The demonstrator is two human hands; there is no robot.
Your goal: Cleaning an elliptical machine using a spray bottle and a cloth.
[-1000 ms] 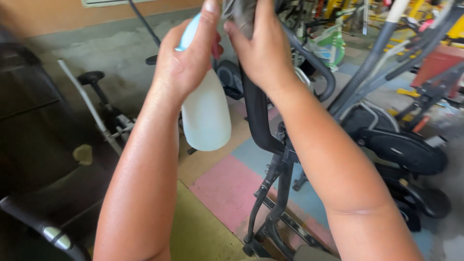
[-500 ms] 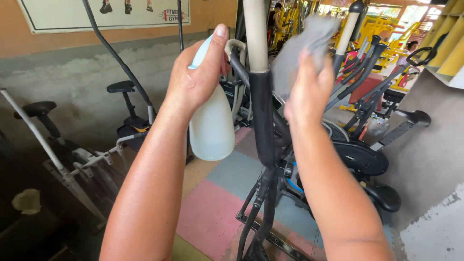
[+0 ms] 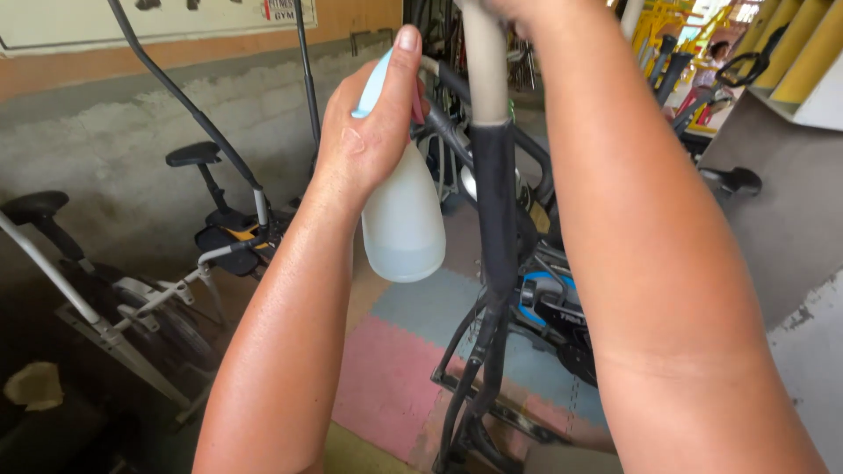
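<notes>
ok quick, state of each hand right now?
Left hand: closed around the neck of the white spray bottle, held up beside the upright bar.
Right hand: out of frame at the top; only the forearm shows, so it cannot be told.

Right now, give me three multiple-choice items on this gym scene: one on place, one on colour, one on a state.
1. Where is the spray bottle?
A. in the left hand
B. on the floor
C. on a seat

2. What colour is the mat under the left forearm?
A. green
B. pink
C. white

3. How is the bottle held?
A. lying flat
B. upside down
C. upright, near the pole

Answers: 1 A, the left grip wraps its neck. 2 B, a pink tile lies beside a blue one. 3 C, its nozzle is on top, beside the pole.
</notes>
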